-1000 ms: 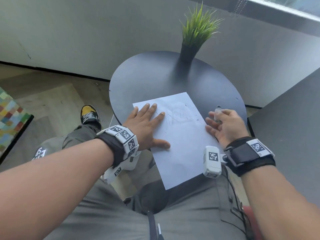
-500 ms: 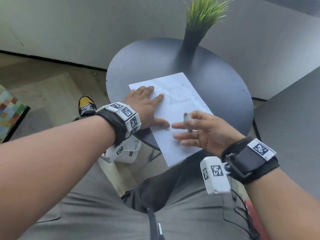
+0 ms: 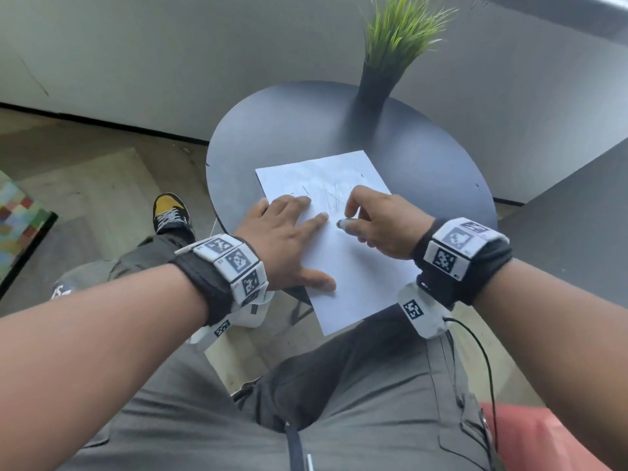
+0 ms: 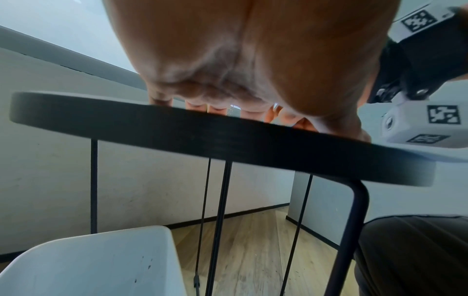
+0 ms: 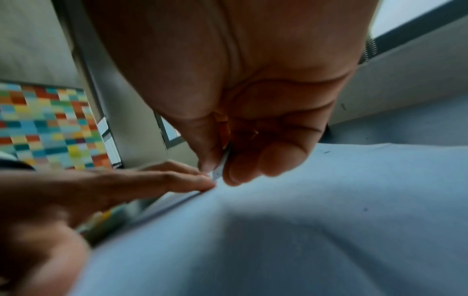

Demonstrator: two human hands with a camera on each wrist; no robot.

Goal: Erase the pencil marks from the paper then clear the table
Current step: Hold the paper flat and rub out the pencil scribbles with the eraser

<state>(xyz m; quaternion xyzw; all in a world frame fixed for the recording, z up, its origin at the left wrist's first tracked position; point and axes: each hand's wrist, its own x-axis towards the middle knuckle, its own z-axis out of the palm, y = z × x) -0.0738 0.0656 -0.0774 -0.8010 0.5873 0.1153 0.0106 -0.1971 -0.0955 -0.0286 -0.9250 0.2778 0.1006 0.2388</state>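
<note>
A white sheet of paper [image 3: 353, 280] with grey pencil marks [image 3: 331, 195] lies on the round dark table [image 3: 292, 137], its near end hanging over the edge. My left hand [image 3: 289, 239] lies flat on the sheet's left side, fingers straight, pressing it down. My right hand [image 3: 373, 222] pinches a small whitish eraser [image 3: 344, 223] between thumb and fingers, low over the paper beside the left index fingertip, just below the marks. In the right wrist view the eraser [image 5: 222, 162] shows as a thin pale strip between thumb and fingers above the paper [image 5: 303, 220].
A green grass plant in a dark vase [image 3: 377, 83] stands at the table's far side. A white bin [image 4: 96, 262] sits on the floor under the table's left edge. A dark surface [image 3: 577, 212] lies to the right. My legs are under the near edge.
My right hand picked the eraser up at the sheet's right edge, carried it left and brought it down onto the paper below the marks. The left hand stayed flat on the sheet.
</note>
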